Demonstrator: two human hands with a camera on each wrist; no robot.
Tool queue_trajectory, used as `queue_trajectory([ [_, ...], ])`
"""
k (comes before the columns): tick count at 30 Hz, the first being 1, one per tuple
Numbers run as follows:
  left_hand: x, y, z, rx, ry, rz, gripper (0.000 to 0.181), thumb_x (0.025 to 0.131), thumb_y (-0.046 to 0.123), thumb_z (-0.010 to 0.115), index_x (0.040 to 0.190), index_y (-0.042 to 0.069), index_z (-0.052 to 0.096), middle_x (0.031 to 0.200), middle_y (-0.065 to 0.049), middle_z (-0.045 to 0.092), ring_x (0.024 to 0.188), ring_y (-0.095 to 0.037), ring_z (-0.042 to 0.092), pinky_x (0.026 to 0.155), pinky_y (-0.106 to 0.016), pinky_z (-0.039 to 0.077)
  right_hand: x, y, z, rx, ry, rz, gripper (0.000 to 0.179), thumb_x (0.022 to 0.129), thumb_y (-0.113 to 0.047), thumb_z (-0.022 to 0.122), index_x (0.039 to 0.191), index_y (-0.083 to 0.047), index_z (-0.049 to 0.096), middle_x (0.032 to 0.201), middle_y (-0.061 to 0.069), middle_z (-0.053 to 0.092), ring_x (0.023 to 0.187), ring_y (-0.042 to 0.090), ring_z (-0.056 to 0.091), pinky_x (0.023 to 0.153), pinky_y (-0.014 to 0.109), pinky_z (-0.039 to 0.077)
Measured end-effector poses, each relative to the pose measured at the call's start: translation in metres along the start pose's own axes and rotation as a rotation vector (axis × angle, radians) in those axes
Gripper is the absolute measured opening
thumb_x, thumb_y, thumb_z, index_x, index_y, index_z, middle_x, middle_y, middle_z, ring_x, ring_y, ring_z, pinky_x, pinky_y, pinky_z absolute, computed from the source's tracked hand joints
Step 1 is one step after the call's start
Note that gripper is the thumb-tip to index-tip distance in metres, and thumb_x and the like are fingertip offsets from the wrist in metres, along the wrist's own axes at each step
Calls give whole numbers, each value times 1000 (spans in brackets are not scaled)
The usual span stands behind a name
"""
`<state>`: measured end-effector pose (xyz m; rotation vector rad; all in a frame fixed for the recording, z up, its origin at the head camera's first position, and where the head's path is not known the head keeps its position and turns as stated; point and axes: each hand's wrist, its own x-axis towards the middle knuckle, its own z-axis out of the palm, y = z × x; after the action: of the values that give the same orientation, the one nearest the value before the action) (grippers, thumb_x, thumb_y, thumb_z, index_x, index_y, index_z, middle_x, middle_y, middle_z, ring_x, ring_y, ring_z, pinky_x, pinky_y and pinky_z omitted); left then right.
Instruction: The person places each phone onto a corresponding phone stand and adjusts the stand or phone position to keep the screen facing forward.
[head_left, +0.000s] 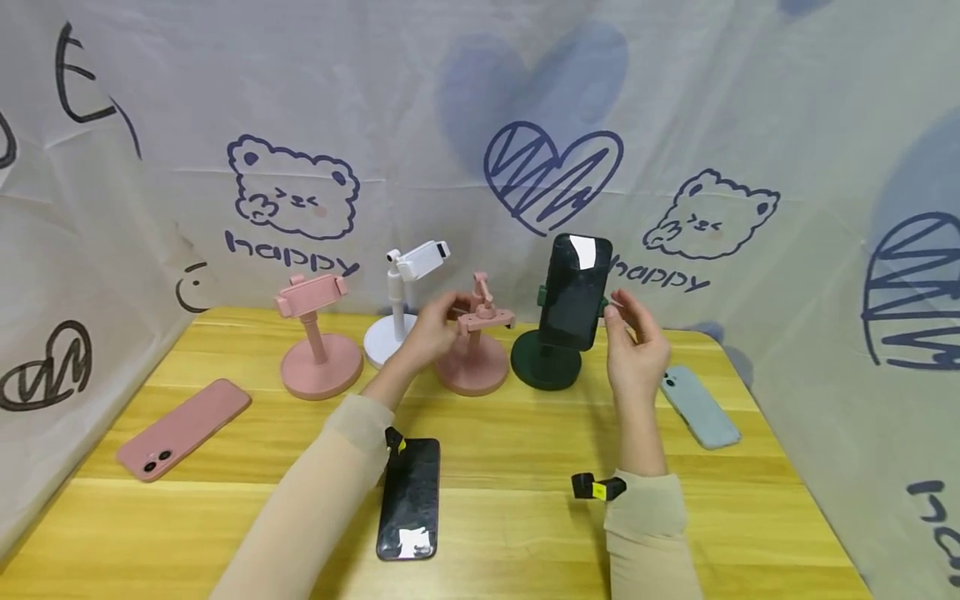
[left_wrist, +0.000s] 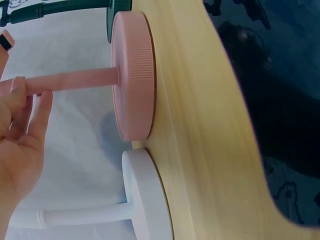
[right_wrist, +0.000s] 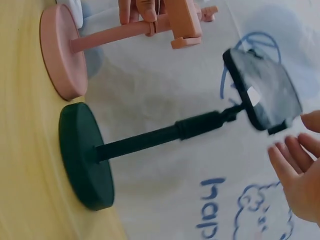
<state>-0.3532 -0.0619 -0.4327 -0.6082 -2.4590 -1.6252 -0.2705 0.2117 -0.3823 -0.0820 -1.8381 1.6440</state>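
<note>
My left hand (head_left: 437, 327) pinches the pole of a pink phone stand (head_left: 472, 373) just below its clamp head, which lies tipped nearly flat. In the left wrist view, thumb and fingers close round that pole (left_wrist: 75, 81), and the round base stands on the table. To its right a dark green phone stand (head_left: 546, 367) bears a black-screened phone (head_left: 576, 292), upright and tilted slightly back in its clamp. My right hand (head_left: 636, 346) is beside the phone's right edge, its fingers loosely bent and apart from the phone in the right wrist view, holding nothing.
A white phone stand (head_left: 397, 304) and another pink phone stand (head_left: 315, 337) stand to the left. On the wooden table (head_left: 510, 500) lie a pink phone (head_left: 183, 427), a dark phone (head_left: 409, 492) screen up and a light blue phone (head_left: 701, 407). A printed cloth (head_left: 420, 100) hangs behind.
</note>
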Motion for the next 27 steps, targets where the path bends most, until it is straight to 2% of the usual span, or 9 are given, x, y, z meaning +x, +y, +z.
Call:
queue_trajectory([
  [3, -4, 2, -3, 21, -41, 16, 48, 88, -21, 47, 132, -6, 58, 129, -26, 64, 123, -40, 62, 106, -45, 53, -7, -9, 4, -21, 57, -191, 30, 99, -2, 68, 129, 0, 71, 128, 14, 67, 121, 21, 64, 107, 28, 52],
  [7, -7, 4, -5, 45, -82, 37, 44, 89, -21, 49, 129, -6, 60, 126, -25, 66, 120, -39, 63, 106, -46, 53, -18, -22, 15, -49, 112, -501, 24, 93, 9, 71, 117, 7, 74, 118, 22, 69, 113, 33, 65, 105, 29, 52],
  [9, -8, 4, -6, 45, -97, 43, 43, 89, -21, 51, 129, -6, 61, 126, -24, 66, 119, -38, 63, 107, -46, 52, -24, -29, 22, -68, 104, -625, 23, 89, 10, 73, 112, 7, 75, 114, 22, 71, 109, 36, 66, 103, 28, 53],
  [11, -8, 5, -6, 38, -109, 45, 43, 90, -20, 53, 129, -6, 61, 126, -24, 66, 118, -38, 63, 108, -46, 51, -31, -34, 30, -77, 50, -709, 23, 88, 11, 75, 110, 6, 76, 112, 21, 72, 107, 36, 68, 101, 28, 54],
  [14, -8, 5, -8, 29, -116, 38, 43, 91, -20, 55, 130, -5, 61, 127, -24, 66, 118, -37, 63, 110, -46, 50, -41, -34, 42, -108, -98, -761, 25, 89, 9, 75, 113, 4, 75, 115, 18, 72, 108, 34, 69, 101, 32, 55],
  [17, -8, 3, -8, 24, -111, 35, 41, 91, -19, 57, 130, -6, 61, 128, -24, 66, 119, -38, 63, 109, -46, 51, -49, -26, 55, -189, -235, -764, 27, 89, 5, 77, 116, 3, 74, 118, 17, 71, 110, 32, 69, 98, 37, 57],
  [20, -8, 2, -7, 17, -105, 30, 41, 90, -19, 58, 129, -6, 61, 129, -25, 66, 120, -39, 64, 106, -44, 53, -55, -16, 67, -264, -328, -747, 31, 87, 5, 81, 117, 4, 74, 119, 18, 70, 110, 33, 68, 93, 42, 59],
  [24, -9, 2, -6, 21, -104, 19, 41, 90, -19, 58, 129, -6, 61, 130, -25, 65, 120, -40, 64, 103, -43, 55, -60, -6, 80, -327, -385, -728, 30, 84, 7, 82, 113, 6, 74, 117, 19, 69, 107, 34, 69, 88, 43, 61],
  [27, -9, 4, -7, 35, -102, 8, 41, 90, -19, 58, 129, -6, 61, 130, -24, 65, 121, -40, 63, 103, -42, 55, -63, -2, 87, -368, -374, -733, 27, 83, 7, 82, 109, 5, 75, 113, 18, 69, 103, 34, 69, 87, 44, 61],
])
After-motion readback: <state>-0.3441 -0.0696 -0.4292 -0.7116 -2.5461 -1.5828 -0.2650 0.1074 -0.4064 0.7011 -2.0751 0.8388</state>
